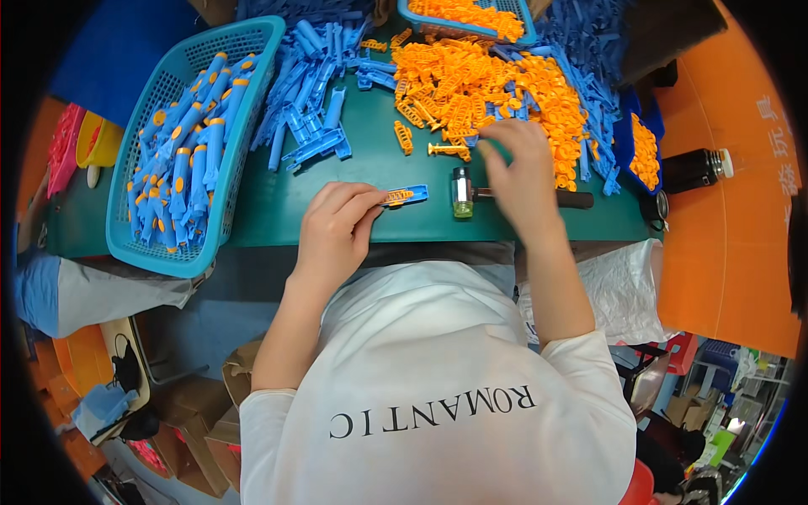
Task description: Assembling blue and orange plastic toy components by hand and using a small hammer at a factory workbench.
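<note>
My left hand (pixel 338 220) pinches a narrow blue plastic half-shell (pixel 414 193) lying near the table's front edge. An orange ladder-shaped insert (pixel 396 198) sits in its trough, partly under my fingertips. My right hand (pixel 523 172) hovers at the near side of the orange pile, thumb and forefinger slightly apart, with nothing visible between them. Just left of its fingertips are an orange plunger-like piece (pixel 446 150) and the heap of orange ladder-shaped pieces (pixel 454 80). Below that hand lies a hammer (pixel 462 195) with a clear green-tipped face, its dark handle pointing right and partly hidden by my wrist.
A teal basket (pixel 122 227) of blue-and-orange tubes stands at left. Loose blue shells (pixel 316 139) lie beside it. Small orange caps (pixel 555 109) spread at right, near a blue bin (pixel 624 139) and a dark bottle (pixel 697 171). Another teal basket (pixel 471 29) stands at the back.
</note>
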Motion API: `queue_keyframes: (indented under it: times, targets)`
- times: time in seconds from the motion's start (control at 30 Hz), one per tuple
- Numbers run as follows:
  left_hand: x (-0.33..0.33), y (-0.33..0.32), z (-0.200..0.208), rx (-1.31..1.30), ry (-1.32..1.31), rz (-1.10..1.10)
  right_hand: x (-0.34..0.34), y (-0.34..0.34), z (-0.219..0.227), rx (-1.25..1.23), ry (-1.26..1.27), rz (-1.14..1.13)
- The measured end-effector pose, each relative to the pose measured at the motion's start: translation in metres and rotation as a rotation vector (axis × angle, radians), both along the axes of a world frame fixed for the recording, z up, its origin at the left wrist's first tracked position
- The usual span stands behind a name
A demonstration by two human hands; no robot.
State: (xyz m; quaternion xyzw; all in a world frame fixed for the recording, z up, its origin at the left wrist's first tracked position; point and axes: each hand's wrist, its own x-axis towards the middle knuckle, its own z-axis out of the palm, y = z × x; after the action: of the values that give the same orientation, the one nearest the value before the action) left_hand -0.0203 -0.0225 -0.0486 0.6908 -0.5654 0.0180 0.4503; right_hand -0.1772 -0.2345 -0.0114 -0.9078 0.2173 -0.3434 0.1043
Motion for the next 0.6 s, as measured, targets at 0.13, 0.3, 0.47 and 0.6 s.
queue_keyframes:
  times: [0.13,0.3,0.47,0.6]
  targets:
    - [-0.015,-0.022,0.002,-0.008,0.006,0.011,-0.024,-0.037,0.012,0.347,0.194,-0.063]
    - [-0.015,-0.037,0.002,0.023,-0.002,0.018,-0.007,-0.027,-0.014,0.060,0.204,0.226]
    - [-0.011,-0.029,0.005,0.110,0.065,0.008,0.001,-0.042,-0.018,0.106,0.208,0.239]
    - [-0.008,-0.019,0.005,0.109,0.048,0.061,-0.012,-0.047,-0.019,0.175,0.052,0.418]
